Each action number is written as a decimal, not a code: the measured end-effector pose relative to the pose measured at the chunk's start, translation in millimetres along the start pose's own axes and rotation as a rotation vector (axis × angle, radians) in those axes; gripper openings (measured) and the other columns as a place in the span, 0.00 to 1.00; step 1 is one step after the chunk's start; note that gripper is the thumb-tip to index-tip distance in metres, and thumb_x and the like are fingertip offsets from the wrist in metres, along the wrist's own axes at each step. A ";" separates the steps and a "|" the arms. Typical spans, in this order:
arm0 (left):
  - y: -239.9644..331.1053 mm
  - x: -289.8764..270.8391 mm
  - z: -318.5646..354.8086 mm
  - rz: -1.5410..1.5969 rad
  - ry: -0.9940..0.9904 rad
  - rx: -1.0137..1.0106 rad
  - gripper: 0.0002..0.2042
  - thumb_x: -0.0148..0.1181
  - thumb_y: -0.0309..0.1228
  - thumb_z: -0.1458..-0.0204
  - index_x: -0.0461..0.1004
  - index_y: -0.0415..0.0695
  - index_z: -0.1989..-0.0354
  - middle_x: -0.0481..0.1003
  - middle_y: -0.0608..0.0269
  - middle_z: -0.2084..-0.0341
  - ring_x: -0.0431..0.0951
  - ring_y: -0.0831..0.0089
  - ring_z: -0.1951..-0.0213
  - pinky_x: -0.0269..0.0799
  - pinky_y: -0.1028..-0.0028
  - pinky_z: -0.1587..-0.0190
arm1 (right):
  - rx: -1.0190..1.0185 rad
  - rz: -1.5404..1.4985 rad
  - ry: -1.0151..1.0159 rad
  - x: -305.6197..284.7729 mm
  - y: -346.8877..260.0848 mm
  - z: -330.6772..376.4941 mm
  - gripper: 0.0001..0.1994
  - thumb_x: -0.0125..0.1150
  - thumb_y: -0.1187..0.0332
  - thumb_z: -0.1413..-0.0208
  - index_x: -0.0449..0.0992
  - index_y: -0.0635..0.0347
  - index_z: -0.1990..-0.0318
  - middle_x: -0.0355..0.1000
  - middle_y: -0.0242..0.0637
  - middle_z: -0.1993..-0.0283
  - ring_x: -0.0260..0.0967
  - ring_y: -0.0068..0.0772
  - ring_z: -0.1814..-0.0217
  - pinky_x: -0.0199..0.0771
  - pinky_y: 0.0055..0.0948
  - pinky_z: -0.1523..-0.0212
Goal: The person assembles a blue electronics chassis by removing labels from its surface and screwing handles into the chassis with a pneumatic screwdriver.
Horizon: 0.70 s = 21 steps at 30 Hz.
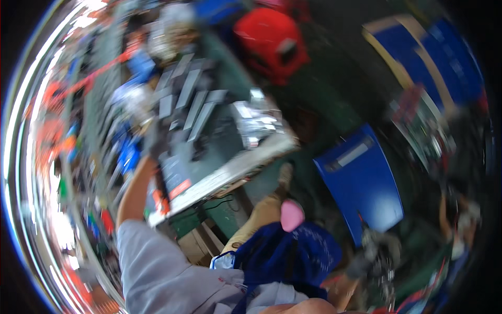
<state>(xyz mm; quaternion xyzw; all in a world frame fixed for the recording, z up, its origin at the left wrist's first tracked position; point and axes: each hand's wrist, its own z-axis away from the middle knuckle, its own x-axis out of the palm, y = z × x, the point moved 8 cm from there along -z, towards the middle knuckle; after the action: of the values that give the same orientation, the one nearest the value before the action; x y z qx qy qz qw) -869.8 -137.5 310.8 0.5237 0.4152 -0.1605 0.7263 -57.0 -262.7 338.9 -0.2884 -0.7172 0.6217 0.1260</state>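
The view is smeared by motion. On the left, my left forearm reaches out over a worktable (222, 157). My left hand (155, 140), apparently in a dark glove, is at the table's left side, its fingers too blurred to make out. Close to it on the tabletop lie several grey flat metal strips (196, 110), with a cluster of shiny metal pieces (256, 123) near the right corner. Low on the right is my right hand (360, 266) in a grey glove. Beside it are blurred metallic parts (386, 282); whether it grips any is unclear.
A blue panel-like container (361, 180) stands right of the table. Beyond the table is a red rounded object (272, 42). Blue-and-tan boxes (423, 63) are at the far right. A cardboard box (196, 245) sits under the table. Another person (460, 220) is at the right edge.
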 end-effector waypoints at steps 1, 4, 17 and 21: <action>-40.7 -77.1 1.8 -0.215 0.111 0.324 0.19 0.59 0.27 0.52 0.70 0.39 0.50 0.75 0.55 0.63 0.75 0.57 0.62 0.71 0.63 0.56 | 0.060 -0.013 -0.154 46.2 -4.7 -10.5 0.14 0.61 0.64 0.47 0.69 0.65 0.61 0.70 0.43 0.63 0.69 0.34 0.68 0.76 0.33 0.65; -1.9 -2.7 -11.2 -0.567 -0.062 0.209 0.16 0.53 0.43 0.42 0.75 0.42 0.59 0.73 0.49 0.71 0.73 0.53 0.66 0.67 0.59 0.63 | -0.133 -0.118 -0.095 84.8 -49.6 -41.6 0.18 0.65 0.71 0.46 0.65 0.59 0.51 0.69 0.44 0.61 0.72 0.37 0.65 0.77 0.32 0.65; 337.1 94.9 80.1 -0.322 0.204 0.558 0.23 0.64 0.34 0.48 0.68 0.37 0.46 0.73 0.48 0.51 0.72 0.55 0.46 0.69 0.61 0.47 | -0.403 -0.296 0.041 97.6 -53.3 -129.5 0.21 0.64 0.71 0.45 0.63 0.53 0.45 0.66 0.43 0.60 0.70 0.34 0.68 0.77 0.32 0.71; 420.8 321.9 153.3 0.124 -0.405 0.548 0.24 0.66 0.29 0.52 0.68 0.36 0.46 0.73 0.49 0.52 0.72 0.56 0.47 0.65 0.63 0.43 | -0.429 -0.240 0.077 103.3 -0.9 -172.2 0.21 0.63 0.71 0.45 0.62 0.55 0.47 0.66 0.44 0.59 0.71 0.35 0.65 0.78 0.33 0.68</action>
<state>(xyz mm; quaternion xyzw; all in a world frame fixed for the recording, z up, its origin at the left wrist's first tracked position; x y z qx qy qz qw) -327.7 -41.3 342.9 0.6811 0.1712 -0.3223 0.6347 -47.1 -62.8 355.1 -0.2449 -0.8565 0.4244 0.1621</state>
